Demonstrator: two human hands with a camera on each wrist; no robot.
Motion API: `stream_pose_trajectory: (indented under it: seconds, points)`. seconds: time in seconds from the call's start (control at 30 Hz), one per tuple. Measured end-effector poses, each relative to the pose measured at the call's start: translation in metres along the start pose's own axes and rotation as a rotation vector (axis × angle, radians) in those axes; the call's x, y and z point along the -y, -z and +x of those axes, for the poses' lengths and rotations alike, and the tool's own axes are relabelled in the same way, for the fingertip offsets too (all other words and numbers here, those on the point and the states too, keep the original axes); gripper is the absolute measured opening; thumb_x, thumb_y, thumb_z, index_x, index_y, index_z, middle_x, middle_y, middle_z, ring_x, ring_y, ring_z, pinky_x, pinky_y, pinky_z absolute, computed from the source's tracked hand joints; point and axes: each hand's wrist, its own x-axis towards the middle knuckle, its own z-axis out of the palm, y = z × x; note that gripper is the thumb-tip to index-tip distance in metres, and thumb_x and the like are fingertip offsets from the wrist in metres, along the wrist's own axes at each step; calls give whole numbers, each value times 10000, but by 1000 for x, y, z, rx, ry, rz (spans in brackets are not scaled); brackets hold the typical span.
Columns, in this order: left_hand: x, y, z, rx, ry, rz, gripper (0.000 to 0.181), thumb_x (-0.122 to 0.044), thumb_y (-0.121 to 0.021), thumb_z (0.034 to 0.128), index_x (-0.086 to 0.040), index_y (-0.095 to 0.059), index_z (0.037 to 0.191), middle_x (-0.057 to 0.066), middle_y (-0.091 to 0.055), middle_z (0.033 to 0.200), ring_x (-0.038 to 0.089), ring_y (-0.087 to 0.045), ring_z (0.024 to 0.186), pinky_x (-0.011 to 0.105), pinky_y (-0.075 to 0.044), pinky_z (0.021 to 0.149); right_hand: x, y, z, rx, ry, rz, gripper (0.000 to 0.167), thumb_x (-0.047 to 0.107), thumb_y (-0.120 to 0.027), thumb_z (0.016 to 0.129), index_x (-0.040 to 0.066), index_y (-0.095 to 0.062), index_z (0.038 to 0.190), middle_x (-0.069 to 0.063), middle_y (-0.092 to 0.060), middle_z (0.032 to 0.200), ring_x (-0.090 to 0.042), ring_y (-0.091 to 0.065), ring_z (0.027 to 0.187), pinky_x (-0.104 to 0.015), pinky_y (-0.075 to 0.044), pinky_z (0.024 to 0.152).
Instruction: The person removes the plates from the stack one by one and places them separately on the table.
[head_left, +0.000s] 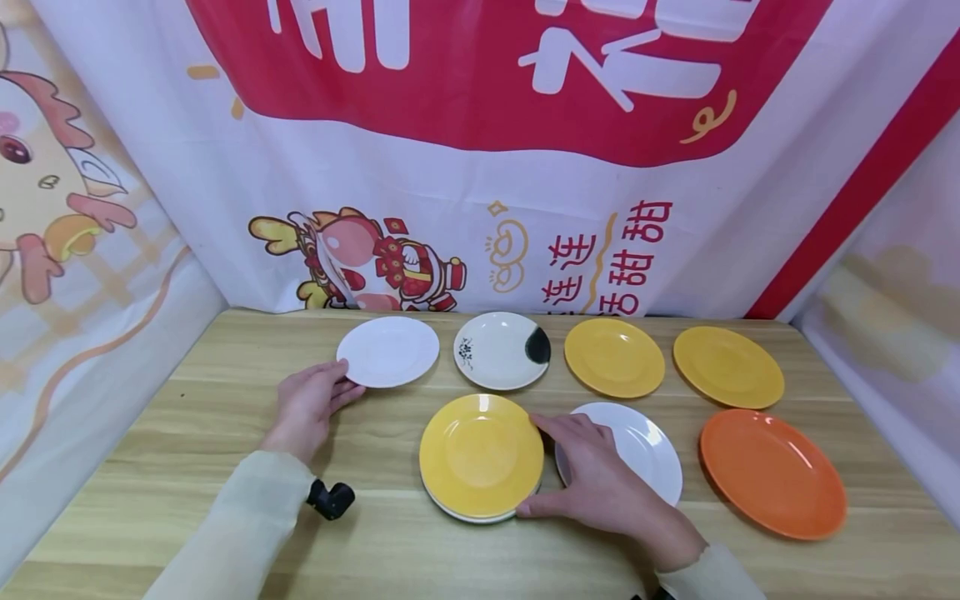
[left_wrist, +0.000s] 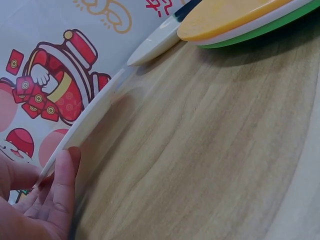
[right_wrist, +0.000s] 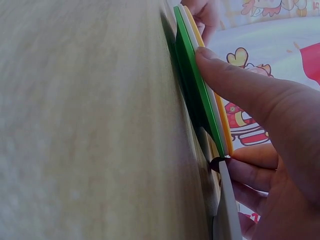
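Note:
At the back left, my left hand (head_left: pixel 309 408) pinches the near-left rim of a white plate (head_left: pixel 387 352), thumb above and fingers below in the left wrist view. In the front middle is a stack of plates: a yellow plate (head_left: pixel 482 456) on top, then a white one, with a green plate (right_wrist: pixel 192 70) at the bottom. My right hand (head_left: pixel 600 487) grips the stack's right side, thumb on the near rim and index finger farther back. Its other fingers are over a second white plate (head_left: pixel 651 454), partly hidden behind the hand.
Along the back stand a patterned white plate (head_left: pixel 501 354) with a dark patch and two yellow plates (head_left: pixel 615 358). An orange plate (head_left: pixel 772 473) lies at the right. Printed cloth (head_left: pixel 480 125) hangs behind the wooden table (head_left: pixel 375 533) and at both sides.

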Motion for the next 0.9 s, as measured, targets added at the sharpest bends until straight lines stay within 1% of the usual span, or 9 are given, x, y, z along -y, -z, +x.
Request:
stream_pose_trajectory:
  seconds: [0.07,0.13,0.3,0.4,0.5,0.63,0.7,0.77,0.9]
  points:
    - [-1,-2,0,-8,5,3,557,-208,-602,1110,-14,-450,1610,15,-700,1104,46,-749,861,235,-650,914,0,0,0,-1,-1,-2,1139,657,-980,631,156,-556,1562,-13,-668,1456,-220,-519,1388,-542,-365,1154]
    - [-2,-4,0,-6,9,0,564,-207,-613,1105,-11,-450,1608,18,-704,1110,46,-758,859,244,-650,925,0,0,0,-1,-1,-4,1140,658,-979,630,158,-555,1563,-9,-669,1455,-217,-519,1387,-541,-364,1153]
    - [-5,-6,2,37,12,-13,576,-185,-626,1096,43,-439,1591,-26,-751,884,64,-770,794,260,-663,890,0,0,0,-1,-6,-4,1141,665,-976,630,168,-554,1565,1,-670,1456,-209,-518,1381,-533,-364,1149]
    - [-6,-7,2,68,18,2,573,-186,-600,1107,71,-422,1588,-20,-755,811,76,-768,772,266,-669,867,-1,0,-1,1,-6,-2,1138,663,-977,631,169,-554,1566,3,-670,1457,-209,-518,1381,-534,-363,1153]
    - [-6,-6,1,91,27,45,560,-163,-566,1119,84,-402,1594,8,-751,872,81,-771,790,268,-668,872,-1,0,-1,2,-4,-1,1135,659,-977,635,166,-553,1566,-3,-668,1459,-215,-517,1388,-539,-359,1163]
    - [-6,-4,-1,107,17,117,546,-120,-542,1122,96,-387,1599,116,-721,1119,71,-768,834,262,-660,904,-1,0,-1,1,-4,0,1132,665,-973,637,169,-555,1564,1,-668,1462,-211,-514,1389,-537,-357,1170]
    - [-6,-4,-2,105,5,149,544,-117,-539,1123,98,-387,1599,154,-696,1217,61,-763,843,258,-656,912,-1,0,-1,2,-5,1,1131,670,-971,637,174,-555,1564,6,-667,1462,-208,-513,1388,-535,-358,1169]
    - [-6,-4,-3,86,-3,174,533,-125,-550,1121,90,-414,1588,160,-699,1242,50,-761,836,250,-654,909,0,0,0,4,-5,0,1131,674,-969,637,176,-555,1564,6,-666,1465,-211,-512,1393,-538,-358,1171]
    - [-5,-4,-4,11,-8,203,496,-142,-602,1102,61,-499,1543,85,-752,1059,48,-767,789,248,-662,868,0,0,0,12,-11,-1,1129,665,-972,642,173,-551,1567,-9,-658,1474,-228,-507,1413,-549,-352,1185]
